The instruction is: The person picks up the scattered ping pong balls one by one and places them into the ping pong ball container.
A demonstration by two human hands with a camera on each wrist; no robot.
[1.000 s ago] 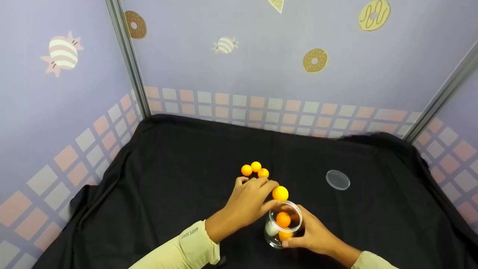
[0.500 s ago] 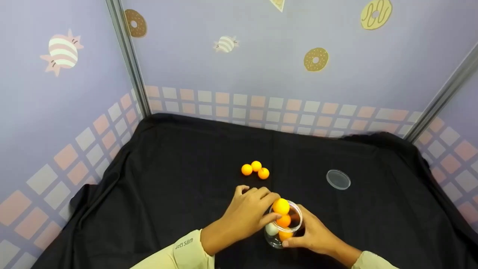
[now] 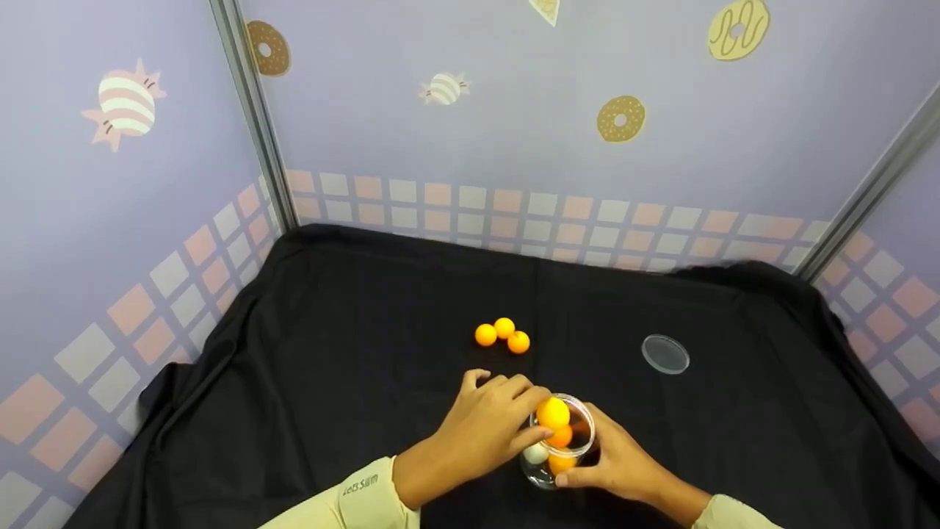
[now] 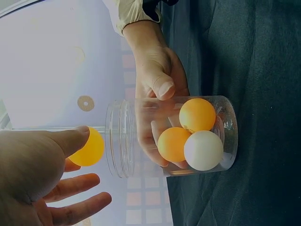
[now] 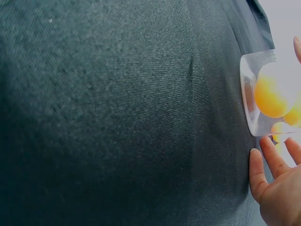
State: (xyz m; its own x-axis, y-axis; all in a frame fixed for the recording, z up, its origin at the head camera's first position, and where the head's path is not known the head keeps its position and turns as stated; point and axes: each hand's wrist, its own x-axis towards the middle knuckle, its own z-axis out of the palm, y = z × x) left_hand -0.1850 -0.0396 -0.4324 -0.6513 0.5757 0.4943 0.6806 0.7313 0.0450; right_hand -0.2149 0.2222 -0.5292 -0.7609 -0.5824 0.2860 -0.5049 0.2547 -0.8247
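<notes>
My left hand (image 3: 485,419) pinches an orange table tennis ball (image 3: 553,414) between thumb and fingers, right at the mouth of a clear plastic jar (image 4: 230,123). The other fingers of that hand spread apart in the left wrist view. Two orange balls (image 4: 197,114) and a white ball (image 4: 203,150) lie together at the jar's bottom. My right hand (image 3: 624,459) grips the jar's side, thumb on the near face, keeping it upright on the black cloth. In the right wrist view, the jar's lower part shows at the right edge above the right hand's fingers (image 5: 273,157).
Three more orange balls (image 3: 504,328) sit in a cluster on the black cloth (image 3: 367,308), beyond the left hand. A clear round lid (image 3: 665,354) lies flat to the right. Patterned panels (image 3: 440,147) stand around the back and sides.
My left hand has brought its orange ball back toward me, from beyond the jar's far rim to over its mouth. The right hand and jar have stayed in place.
</notes>
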